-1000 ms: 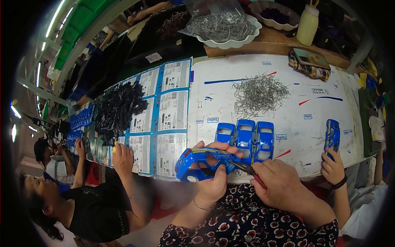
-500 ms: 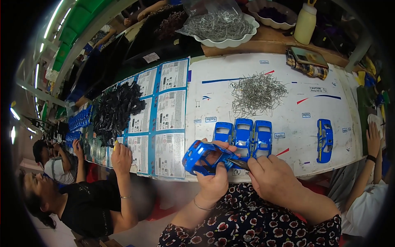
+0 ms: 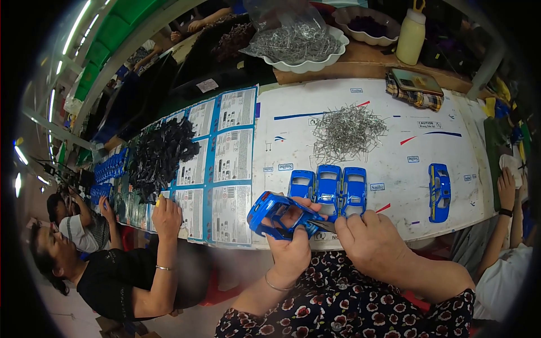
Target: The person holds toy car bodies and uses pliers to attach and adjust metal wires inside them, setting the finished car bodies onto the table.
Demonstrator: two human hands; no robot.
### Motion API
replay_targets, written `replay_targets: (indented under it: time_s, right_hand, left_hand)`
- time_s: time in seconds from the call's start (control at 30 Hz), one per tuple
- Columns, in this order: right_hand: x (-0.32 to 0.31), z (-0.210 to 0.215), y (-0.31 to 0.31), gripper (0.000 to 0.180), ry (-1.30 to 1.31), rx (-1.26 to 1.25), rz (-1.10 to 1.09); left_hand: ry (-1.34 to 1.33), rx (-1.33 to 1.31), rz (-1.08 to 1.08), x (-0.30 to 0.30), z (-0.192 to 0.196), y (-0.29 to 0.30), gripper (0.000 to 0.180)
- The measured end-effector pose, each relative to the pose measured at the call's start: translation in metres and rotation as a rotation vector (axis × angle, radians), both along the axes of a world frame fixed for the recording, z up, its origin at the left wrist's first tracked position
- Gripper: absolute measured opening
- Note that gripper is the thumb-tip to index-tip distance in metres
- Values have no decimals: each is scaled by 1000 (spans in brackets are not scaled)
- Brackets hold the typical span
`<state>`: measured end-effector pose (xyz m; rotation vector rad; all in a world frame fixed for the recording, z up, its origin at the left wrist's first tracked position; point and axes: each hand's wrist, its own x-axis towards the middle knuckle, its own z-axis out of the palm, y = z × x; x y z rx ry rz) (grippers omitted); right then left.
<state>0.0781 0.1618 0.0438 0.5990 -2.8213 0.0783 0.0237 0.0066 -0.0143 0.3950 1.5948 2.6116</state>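
A blue toy car body (image 3: 260, 213) is held tilted above the table's front edge, my left hand (image 3: 291, 252) closed round it with the thumb on its near side. Its hollow inside and window openings show. My right hand (image 3: 373, 241) is wrapped round a dark, narrow-tipped hand tool (image 3: 326, 226), whose tip meets the car body close to my left thumb. The tool's handle is hidden in my fist, so its exact kind cannot be told. Just beyond my hands, three blue car bodies (image 3: 328, 191) lie side by side on the white table sheet.
Loose metal wire pins (image 3: 350, 134) are heaped mid-table, with more in a white scalloped bowl (image 3: 301, 66) behind. Another blue car body (image 3: 439, 192) lies right. Black parts (image 3: 160, 155) are piled left, near a co-worker's hand (image 3: 167, 217). A bottle (image 3: 411, 36) stands at the back.
The whole view has shifted slightly, with the table things a little further left. My left hand keeps the car body and my right hand keeps the tool against it.
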Motion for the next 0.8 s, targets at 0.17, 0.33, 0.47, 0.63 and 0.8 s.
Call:
replay_targets:
  time_s: [0.17,0.33,0.47,0.63,0.8]
  right_hand:
    - [-1,22,4,19,-3,243,75]
    - [-2,21,10,16,-43,124,109]
    - [3,16,7,15,8,236,87]
    - [2,29,4,14,27,337,104]
    - [-6,42,8,13,-98,300,161]
  left_hand:
    - [44,-116,-34,0,4,1,52]
    - [-3,-53,-56,-3,3,3,53]
    - [-155,42,-65,-2,2,5,49]
    - [-62,-68,-104,0,-1,6,52]
    - [7,-283,-102,6,-6,0,66]
